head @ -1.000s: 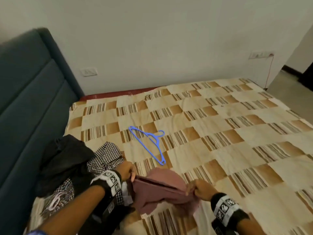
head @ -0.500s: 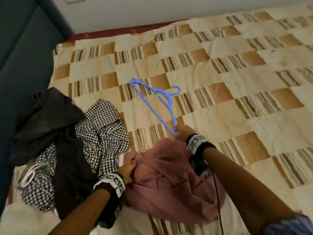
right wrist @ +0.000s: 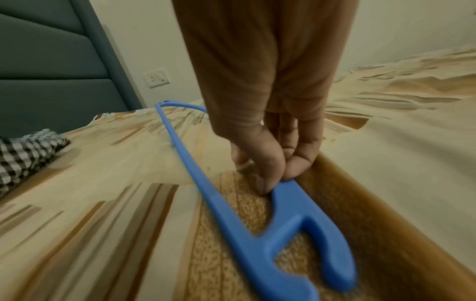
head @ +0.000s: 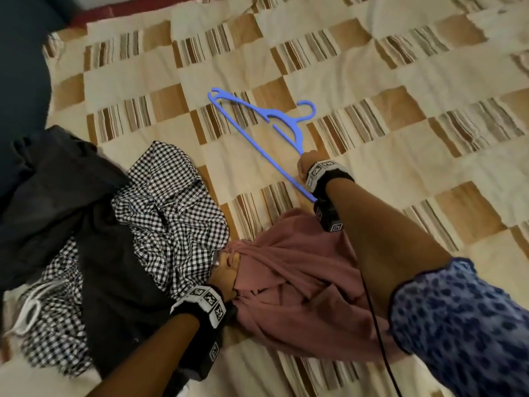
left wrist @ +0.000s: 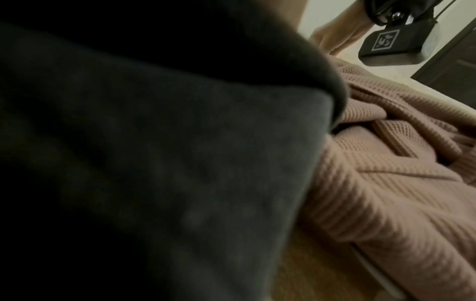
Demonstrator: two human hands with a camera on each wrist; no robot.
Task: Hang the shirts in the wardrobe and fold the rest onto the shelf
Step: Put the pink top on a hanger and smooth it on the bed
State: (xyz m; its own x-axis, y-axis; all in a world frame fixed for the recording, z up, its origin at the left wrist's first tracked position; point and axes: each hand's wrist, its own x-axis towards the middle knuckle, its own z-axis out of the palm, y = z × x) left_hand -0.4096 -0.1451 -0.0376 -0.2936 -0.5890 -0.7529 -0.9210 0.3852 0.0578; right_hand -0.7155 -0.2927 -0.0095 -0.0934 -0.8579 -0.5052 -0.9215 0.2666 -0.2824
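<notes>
I am at the start of hanging one shirt. My left hand [head: 226, 267] grips a bunch of the dusty-pink waffle-knit shirt [head: 300, 287], which lies crumpled on the bed [head: 400, 81] just in front of me, beside a heap made of a black-and-white checked shirt [head: 171, 202] and some dark grey garments [head: 57, 179]. My right hand [head: 307, 164] is stretched out past the pink shirt to the blue plastic hanger [head: 286, 130], which lies flat on the checked beige-and-brown bedsheet; in the right wrist view my fingertips [right wrist: 268, 183] pinch its near shoulder arm close to the corner. The hanger does not look lifted yet, as far as I can judge. Next, I reckon, I need to lift the hanger, bring it back to the pink shirt, find the collar opening and feed the hanger's arms in. The wardrobe is out of sight.
</notes>
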